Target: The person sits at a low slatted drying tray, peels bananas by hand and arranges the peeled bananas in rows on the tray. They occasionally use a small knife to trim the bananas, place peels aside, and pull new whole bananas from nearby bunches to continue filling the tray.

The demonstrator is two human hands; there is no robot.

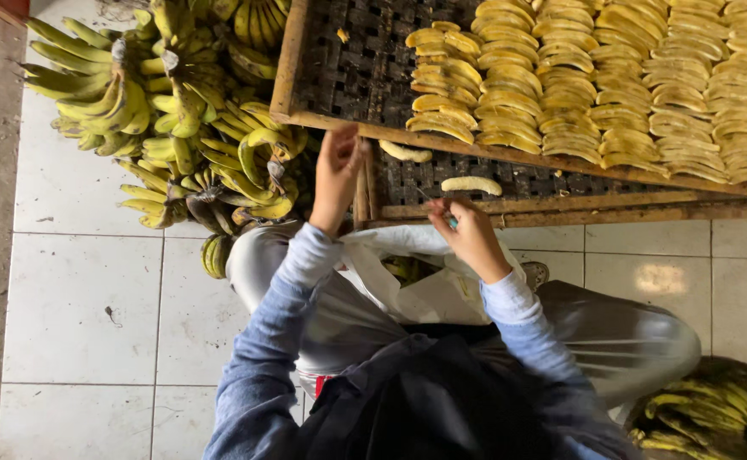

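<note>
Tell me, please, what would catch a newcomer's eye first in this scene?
Most striking are the rows of peeled banana slices laid out on the wooden rack at top right. Beside it, top left, bunches of unpeeled bananas pile on the tiled floor. In the middle, the person's left hand reaches toward the rack's edge, while the right hand is raised just below a loose peeled piece.

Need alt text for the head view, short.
Seen from above, a seated person's left hand reaches to a wooden drying rack lined with rows of peeled banana slices, right hand near a loose slice. Unpeeled banana bunches lie piled at left.
</note>
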